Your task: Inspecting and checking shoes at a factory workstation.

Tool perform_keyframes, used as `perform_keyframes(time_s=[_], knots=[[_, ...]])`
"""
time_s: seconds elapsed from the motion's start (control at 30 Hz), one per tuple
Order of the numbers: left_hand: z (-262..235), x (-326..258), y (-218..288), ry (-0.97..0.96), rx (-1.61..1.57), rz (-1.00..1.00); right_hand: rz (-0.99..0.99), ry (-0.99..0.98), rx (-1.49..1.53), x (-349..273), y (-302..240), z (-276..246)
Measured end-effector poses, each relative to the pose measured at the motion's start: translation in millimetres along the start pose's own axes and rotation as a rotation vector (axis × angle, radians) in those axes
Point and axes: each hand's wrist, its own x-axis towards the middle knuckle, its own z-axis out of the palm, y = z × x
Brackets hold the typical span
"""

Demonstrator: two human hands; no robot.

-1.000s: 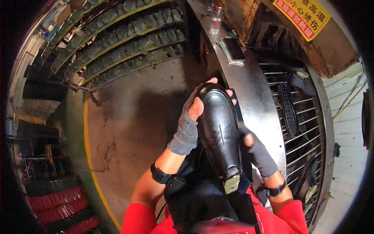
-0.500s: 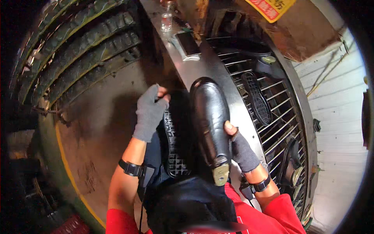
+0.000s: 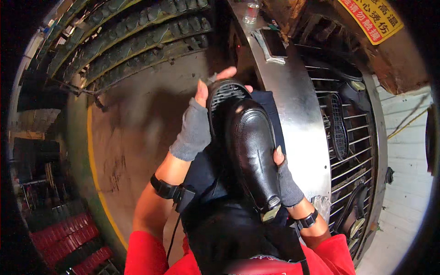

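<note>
- Left hand (image 3: 195, 126): fingers grasp the black sole (image 3: 229, 94) around its 12 o'clock end.
- Right hand (image 3: 289, 185): fingers grasp the black shoe upper (image 3: 254, 144) at its 4 o'clock; some are hidden.
- Upper partly hides the sole at its 11 o'clock.
- Bench (image 3: 300, 114) edge runs near at 2 o'clock; floor (image 3: 142, 119) spreads at 9.

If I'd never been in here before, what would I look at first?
Probably the shiny black shoe upper in the middle, with the right fingers at its side and the left fingers around a black sole just beyond. Next, maybe the yellow-and-red sign at the top right, or the rows of dark shoe shapes at the upper left.
</note>
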Motion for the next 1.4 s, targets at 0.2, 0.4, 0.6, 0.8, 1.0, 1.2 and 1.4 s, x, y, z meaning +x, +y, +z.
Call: perform_keyframes(time_s=[0.2, 0.4, 0.6, 0.8, 1.0, 1.2, 1.4], knots=[[24.3, 4.1, 5.4, 0.024, -0.003, -0.07, -0.019, -0.068, -0.025, -5.9, -11.2, 10.8], [32.2, 0.6, 6.9, -0.005, 0.029, -0.095, 0.01, -0.088, 0.056, -1.9, -9.2, 4.5], [33.6, -2.6, 8.2, -0.042, 0.017, -0.12, 0.014, -0.064, -0.067, -4.1, -13.5, 2.2], [48.1, -13.2, 24.1, -0.027, 0.292, -0.083, -0.068, -0.013, -0.088, -15.3, -23.4, 13.8], [58.2, -49.0, 47.6, 0.142, 0.623, 0.084, -0.157, -0.088, -0.398, -1.9, -38.0, 31.6], [21.2, -82.0, 51.6, 0.215, 0.21, 0.157, -0.113, -0.279, -0.753, -12.5, -63.9, 64.6], [13.9, -95.4, 16.9, 0.203, 0.049, 0.125, -0.751, -0.083, -0.94, -0.6, -48.3, 24.3]])
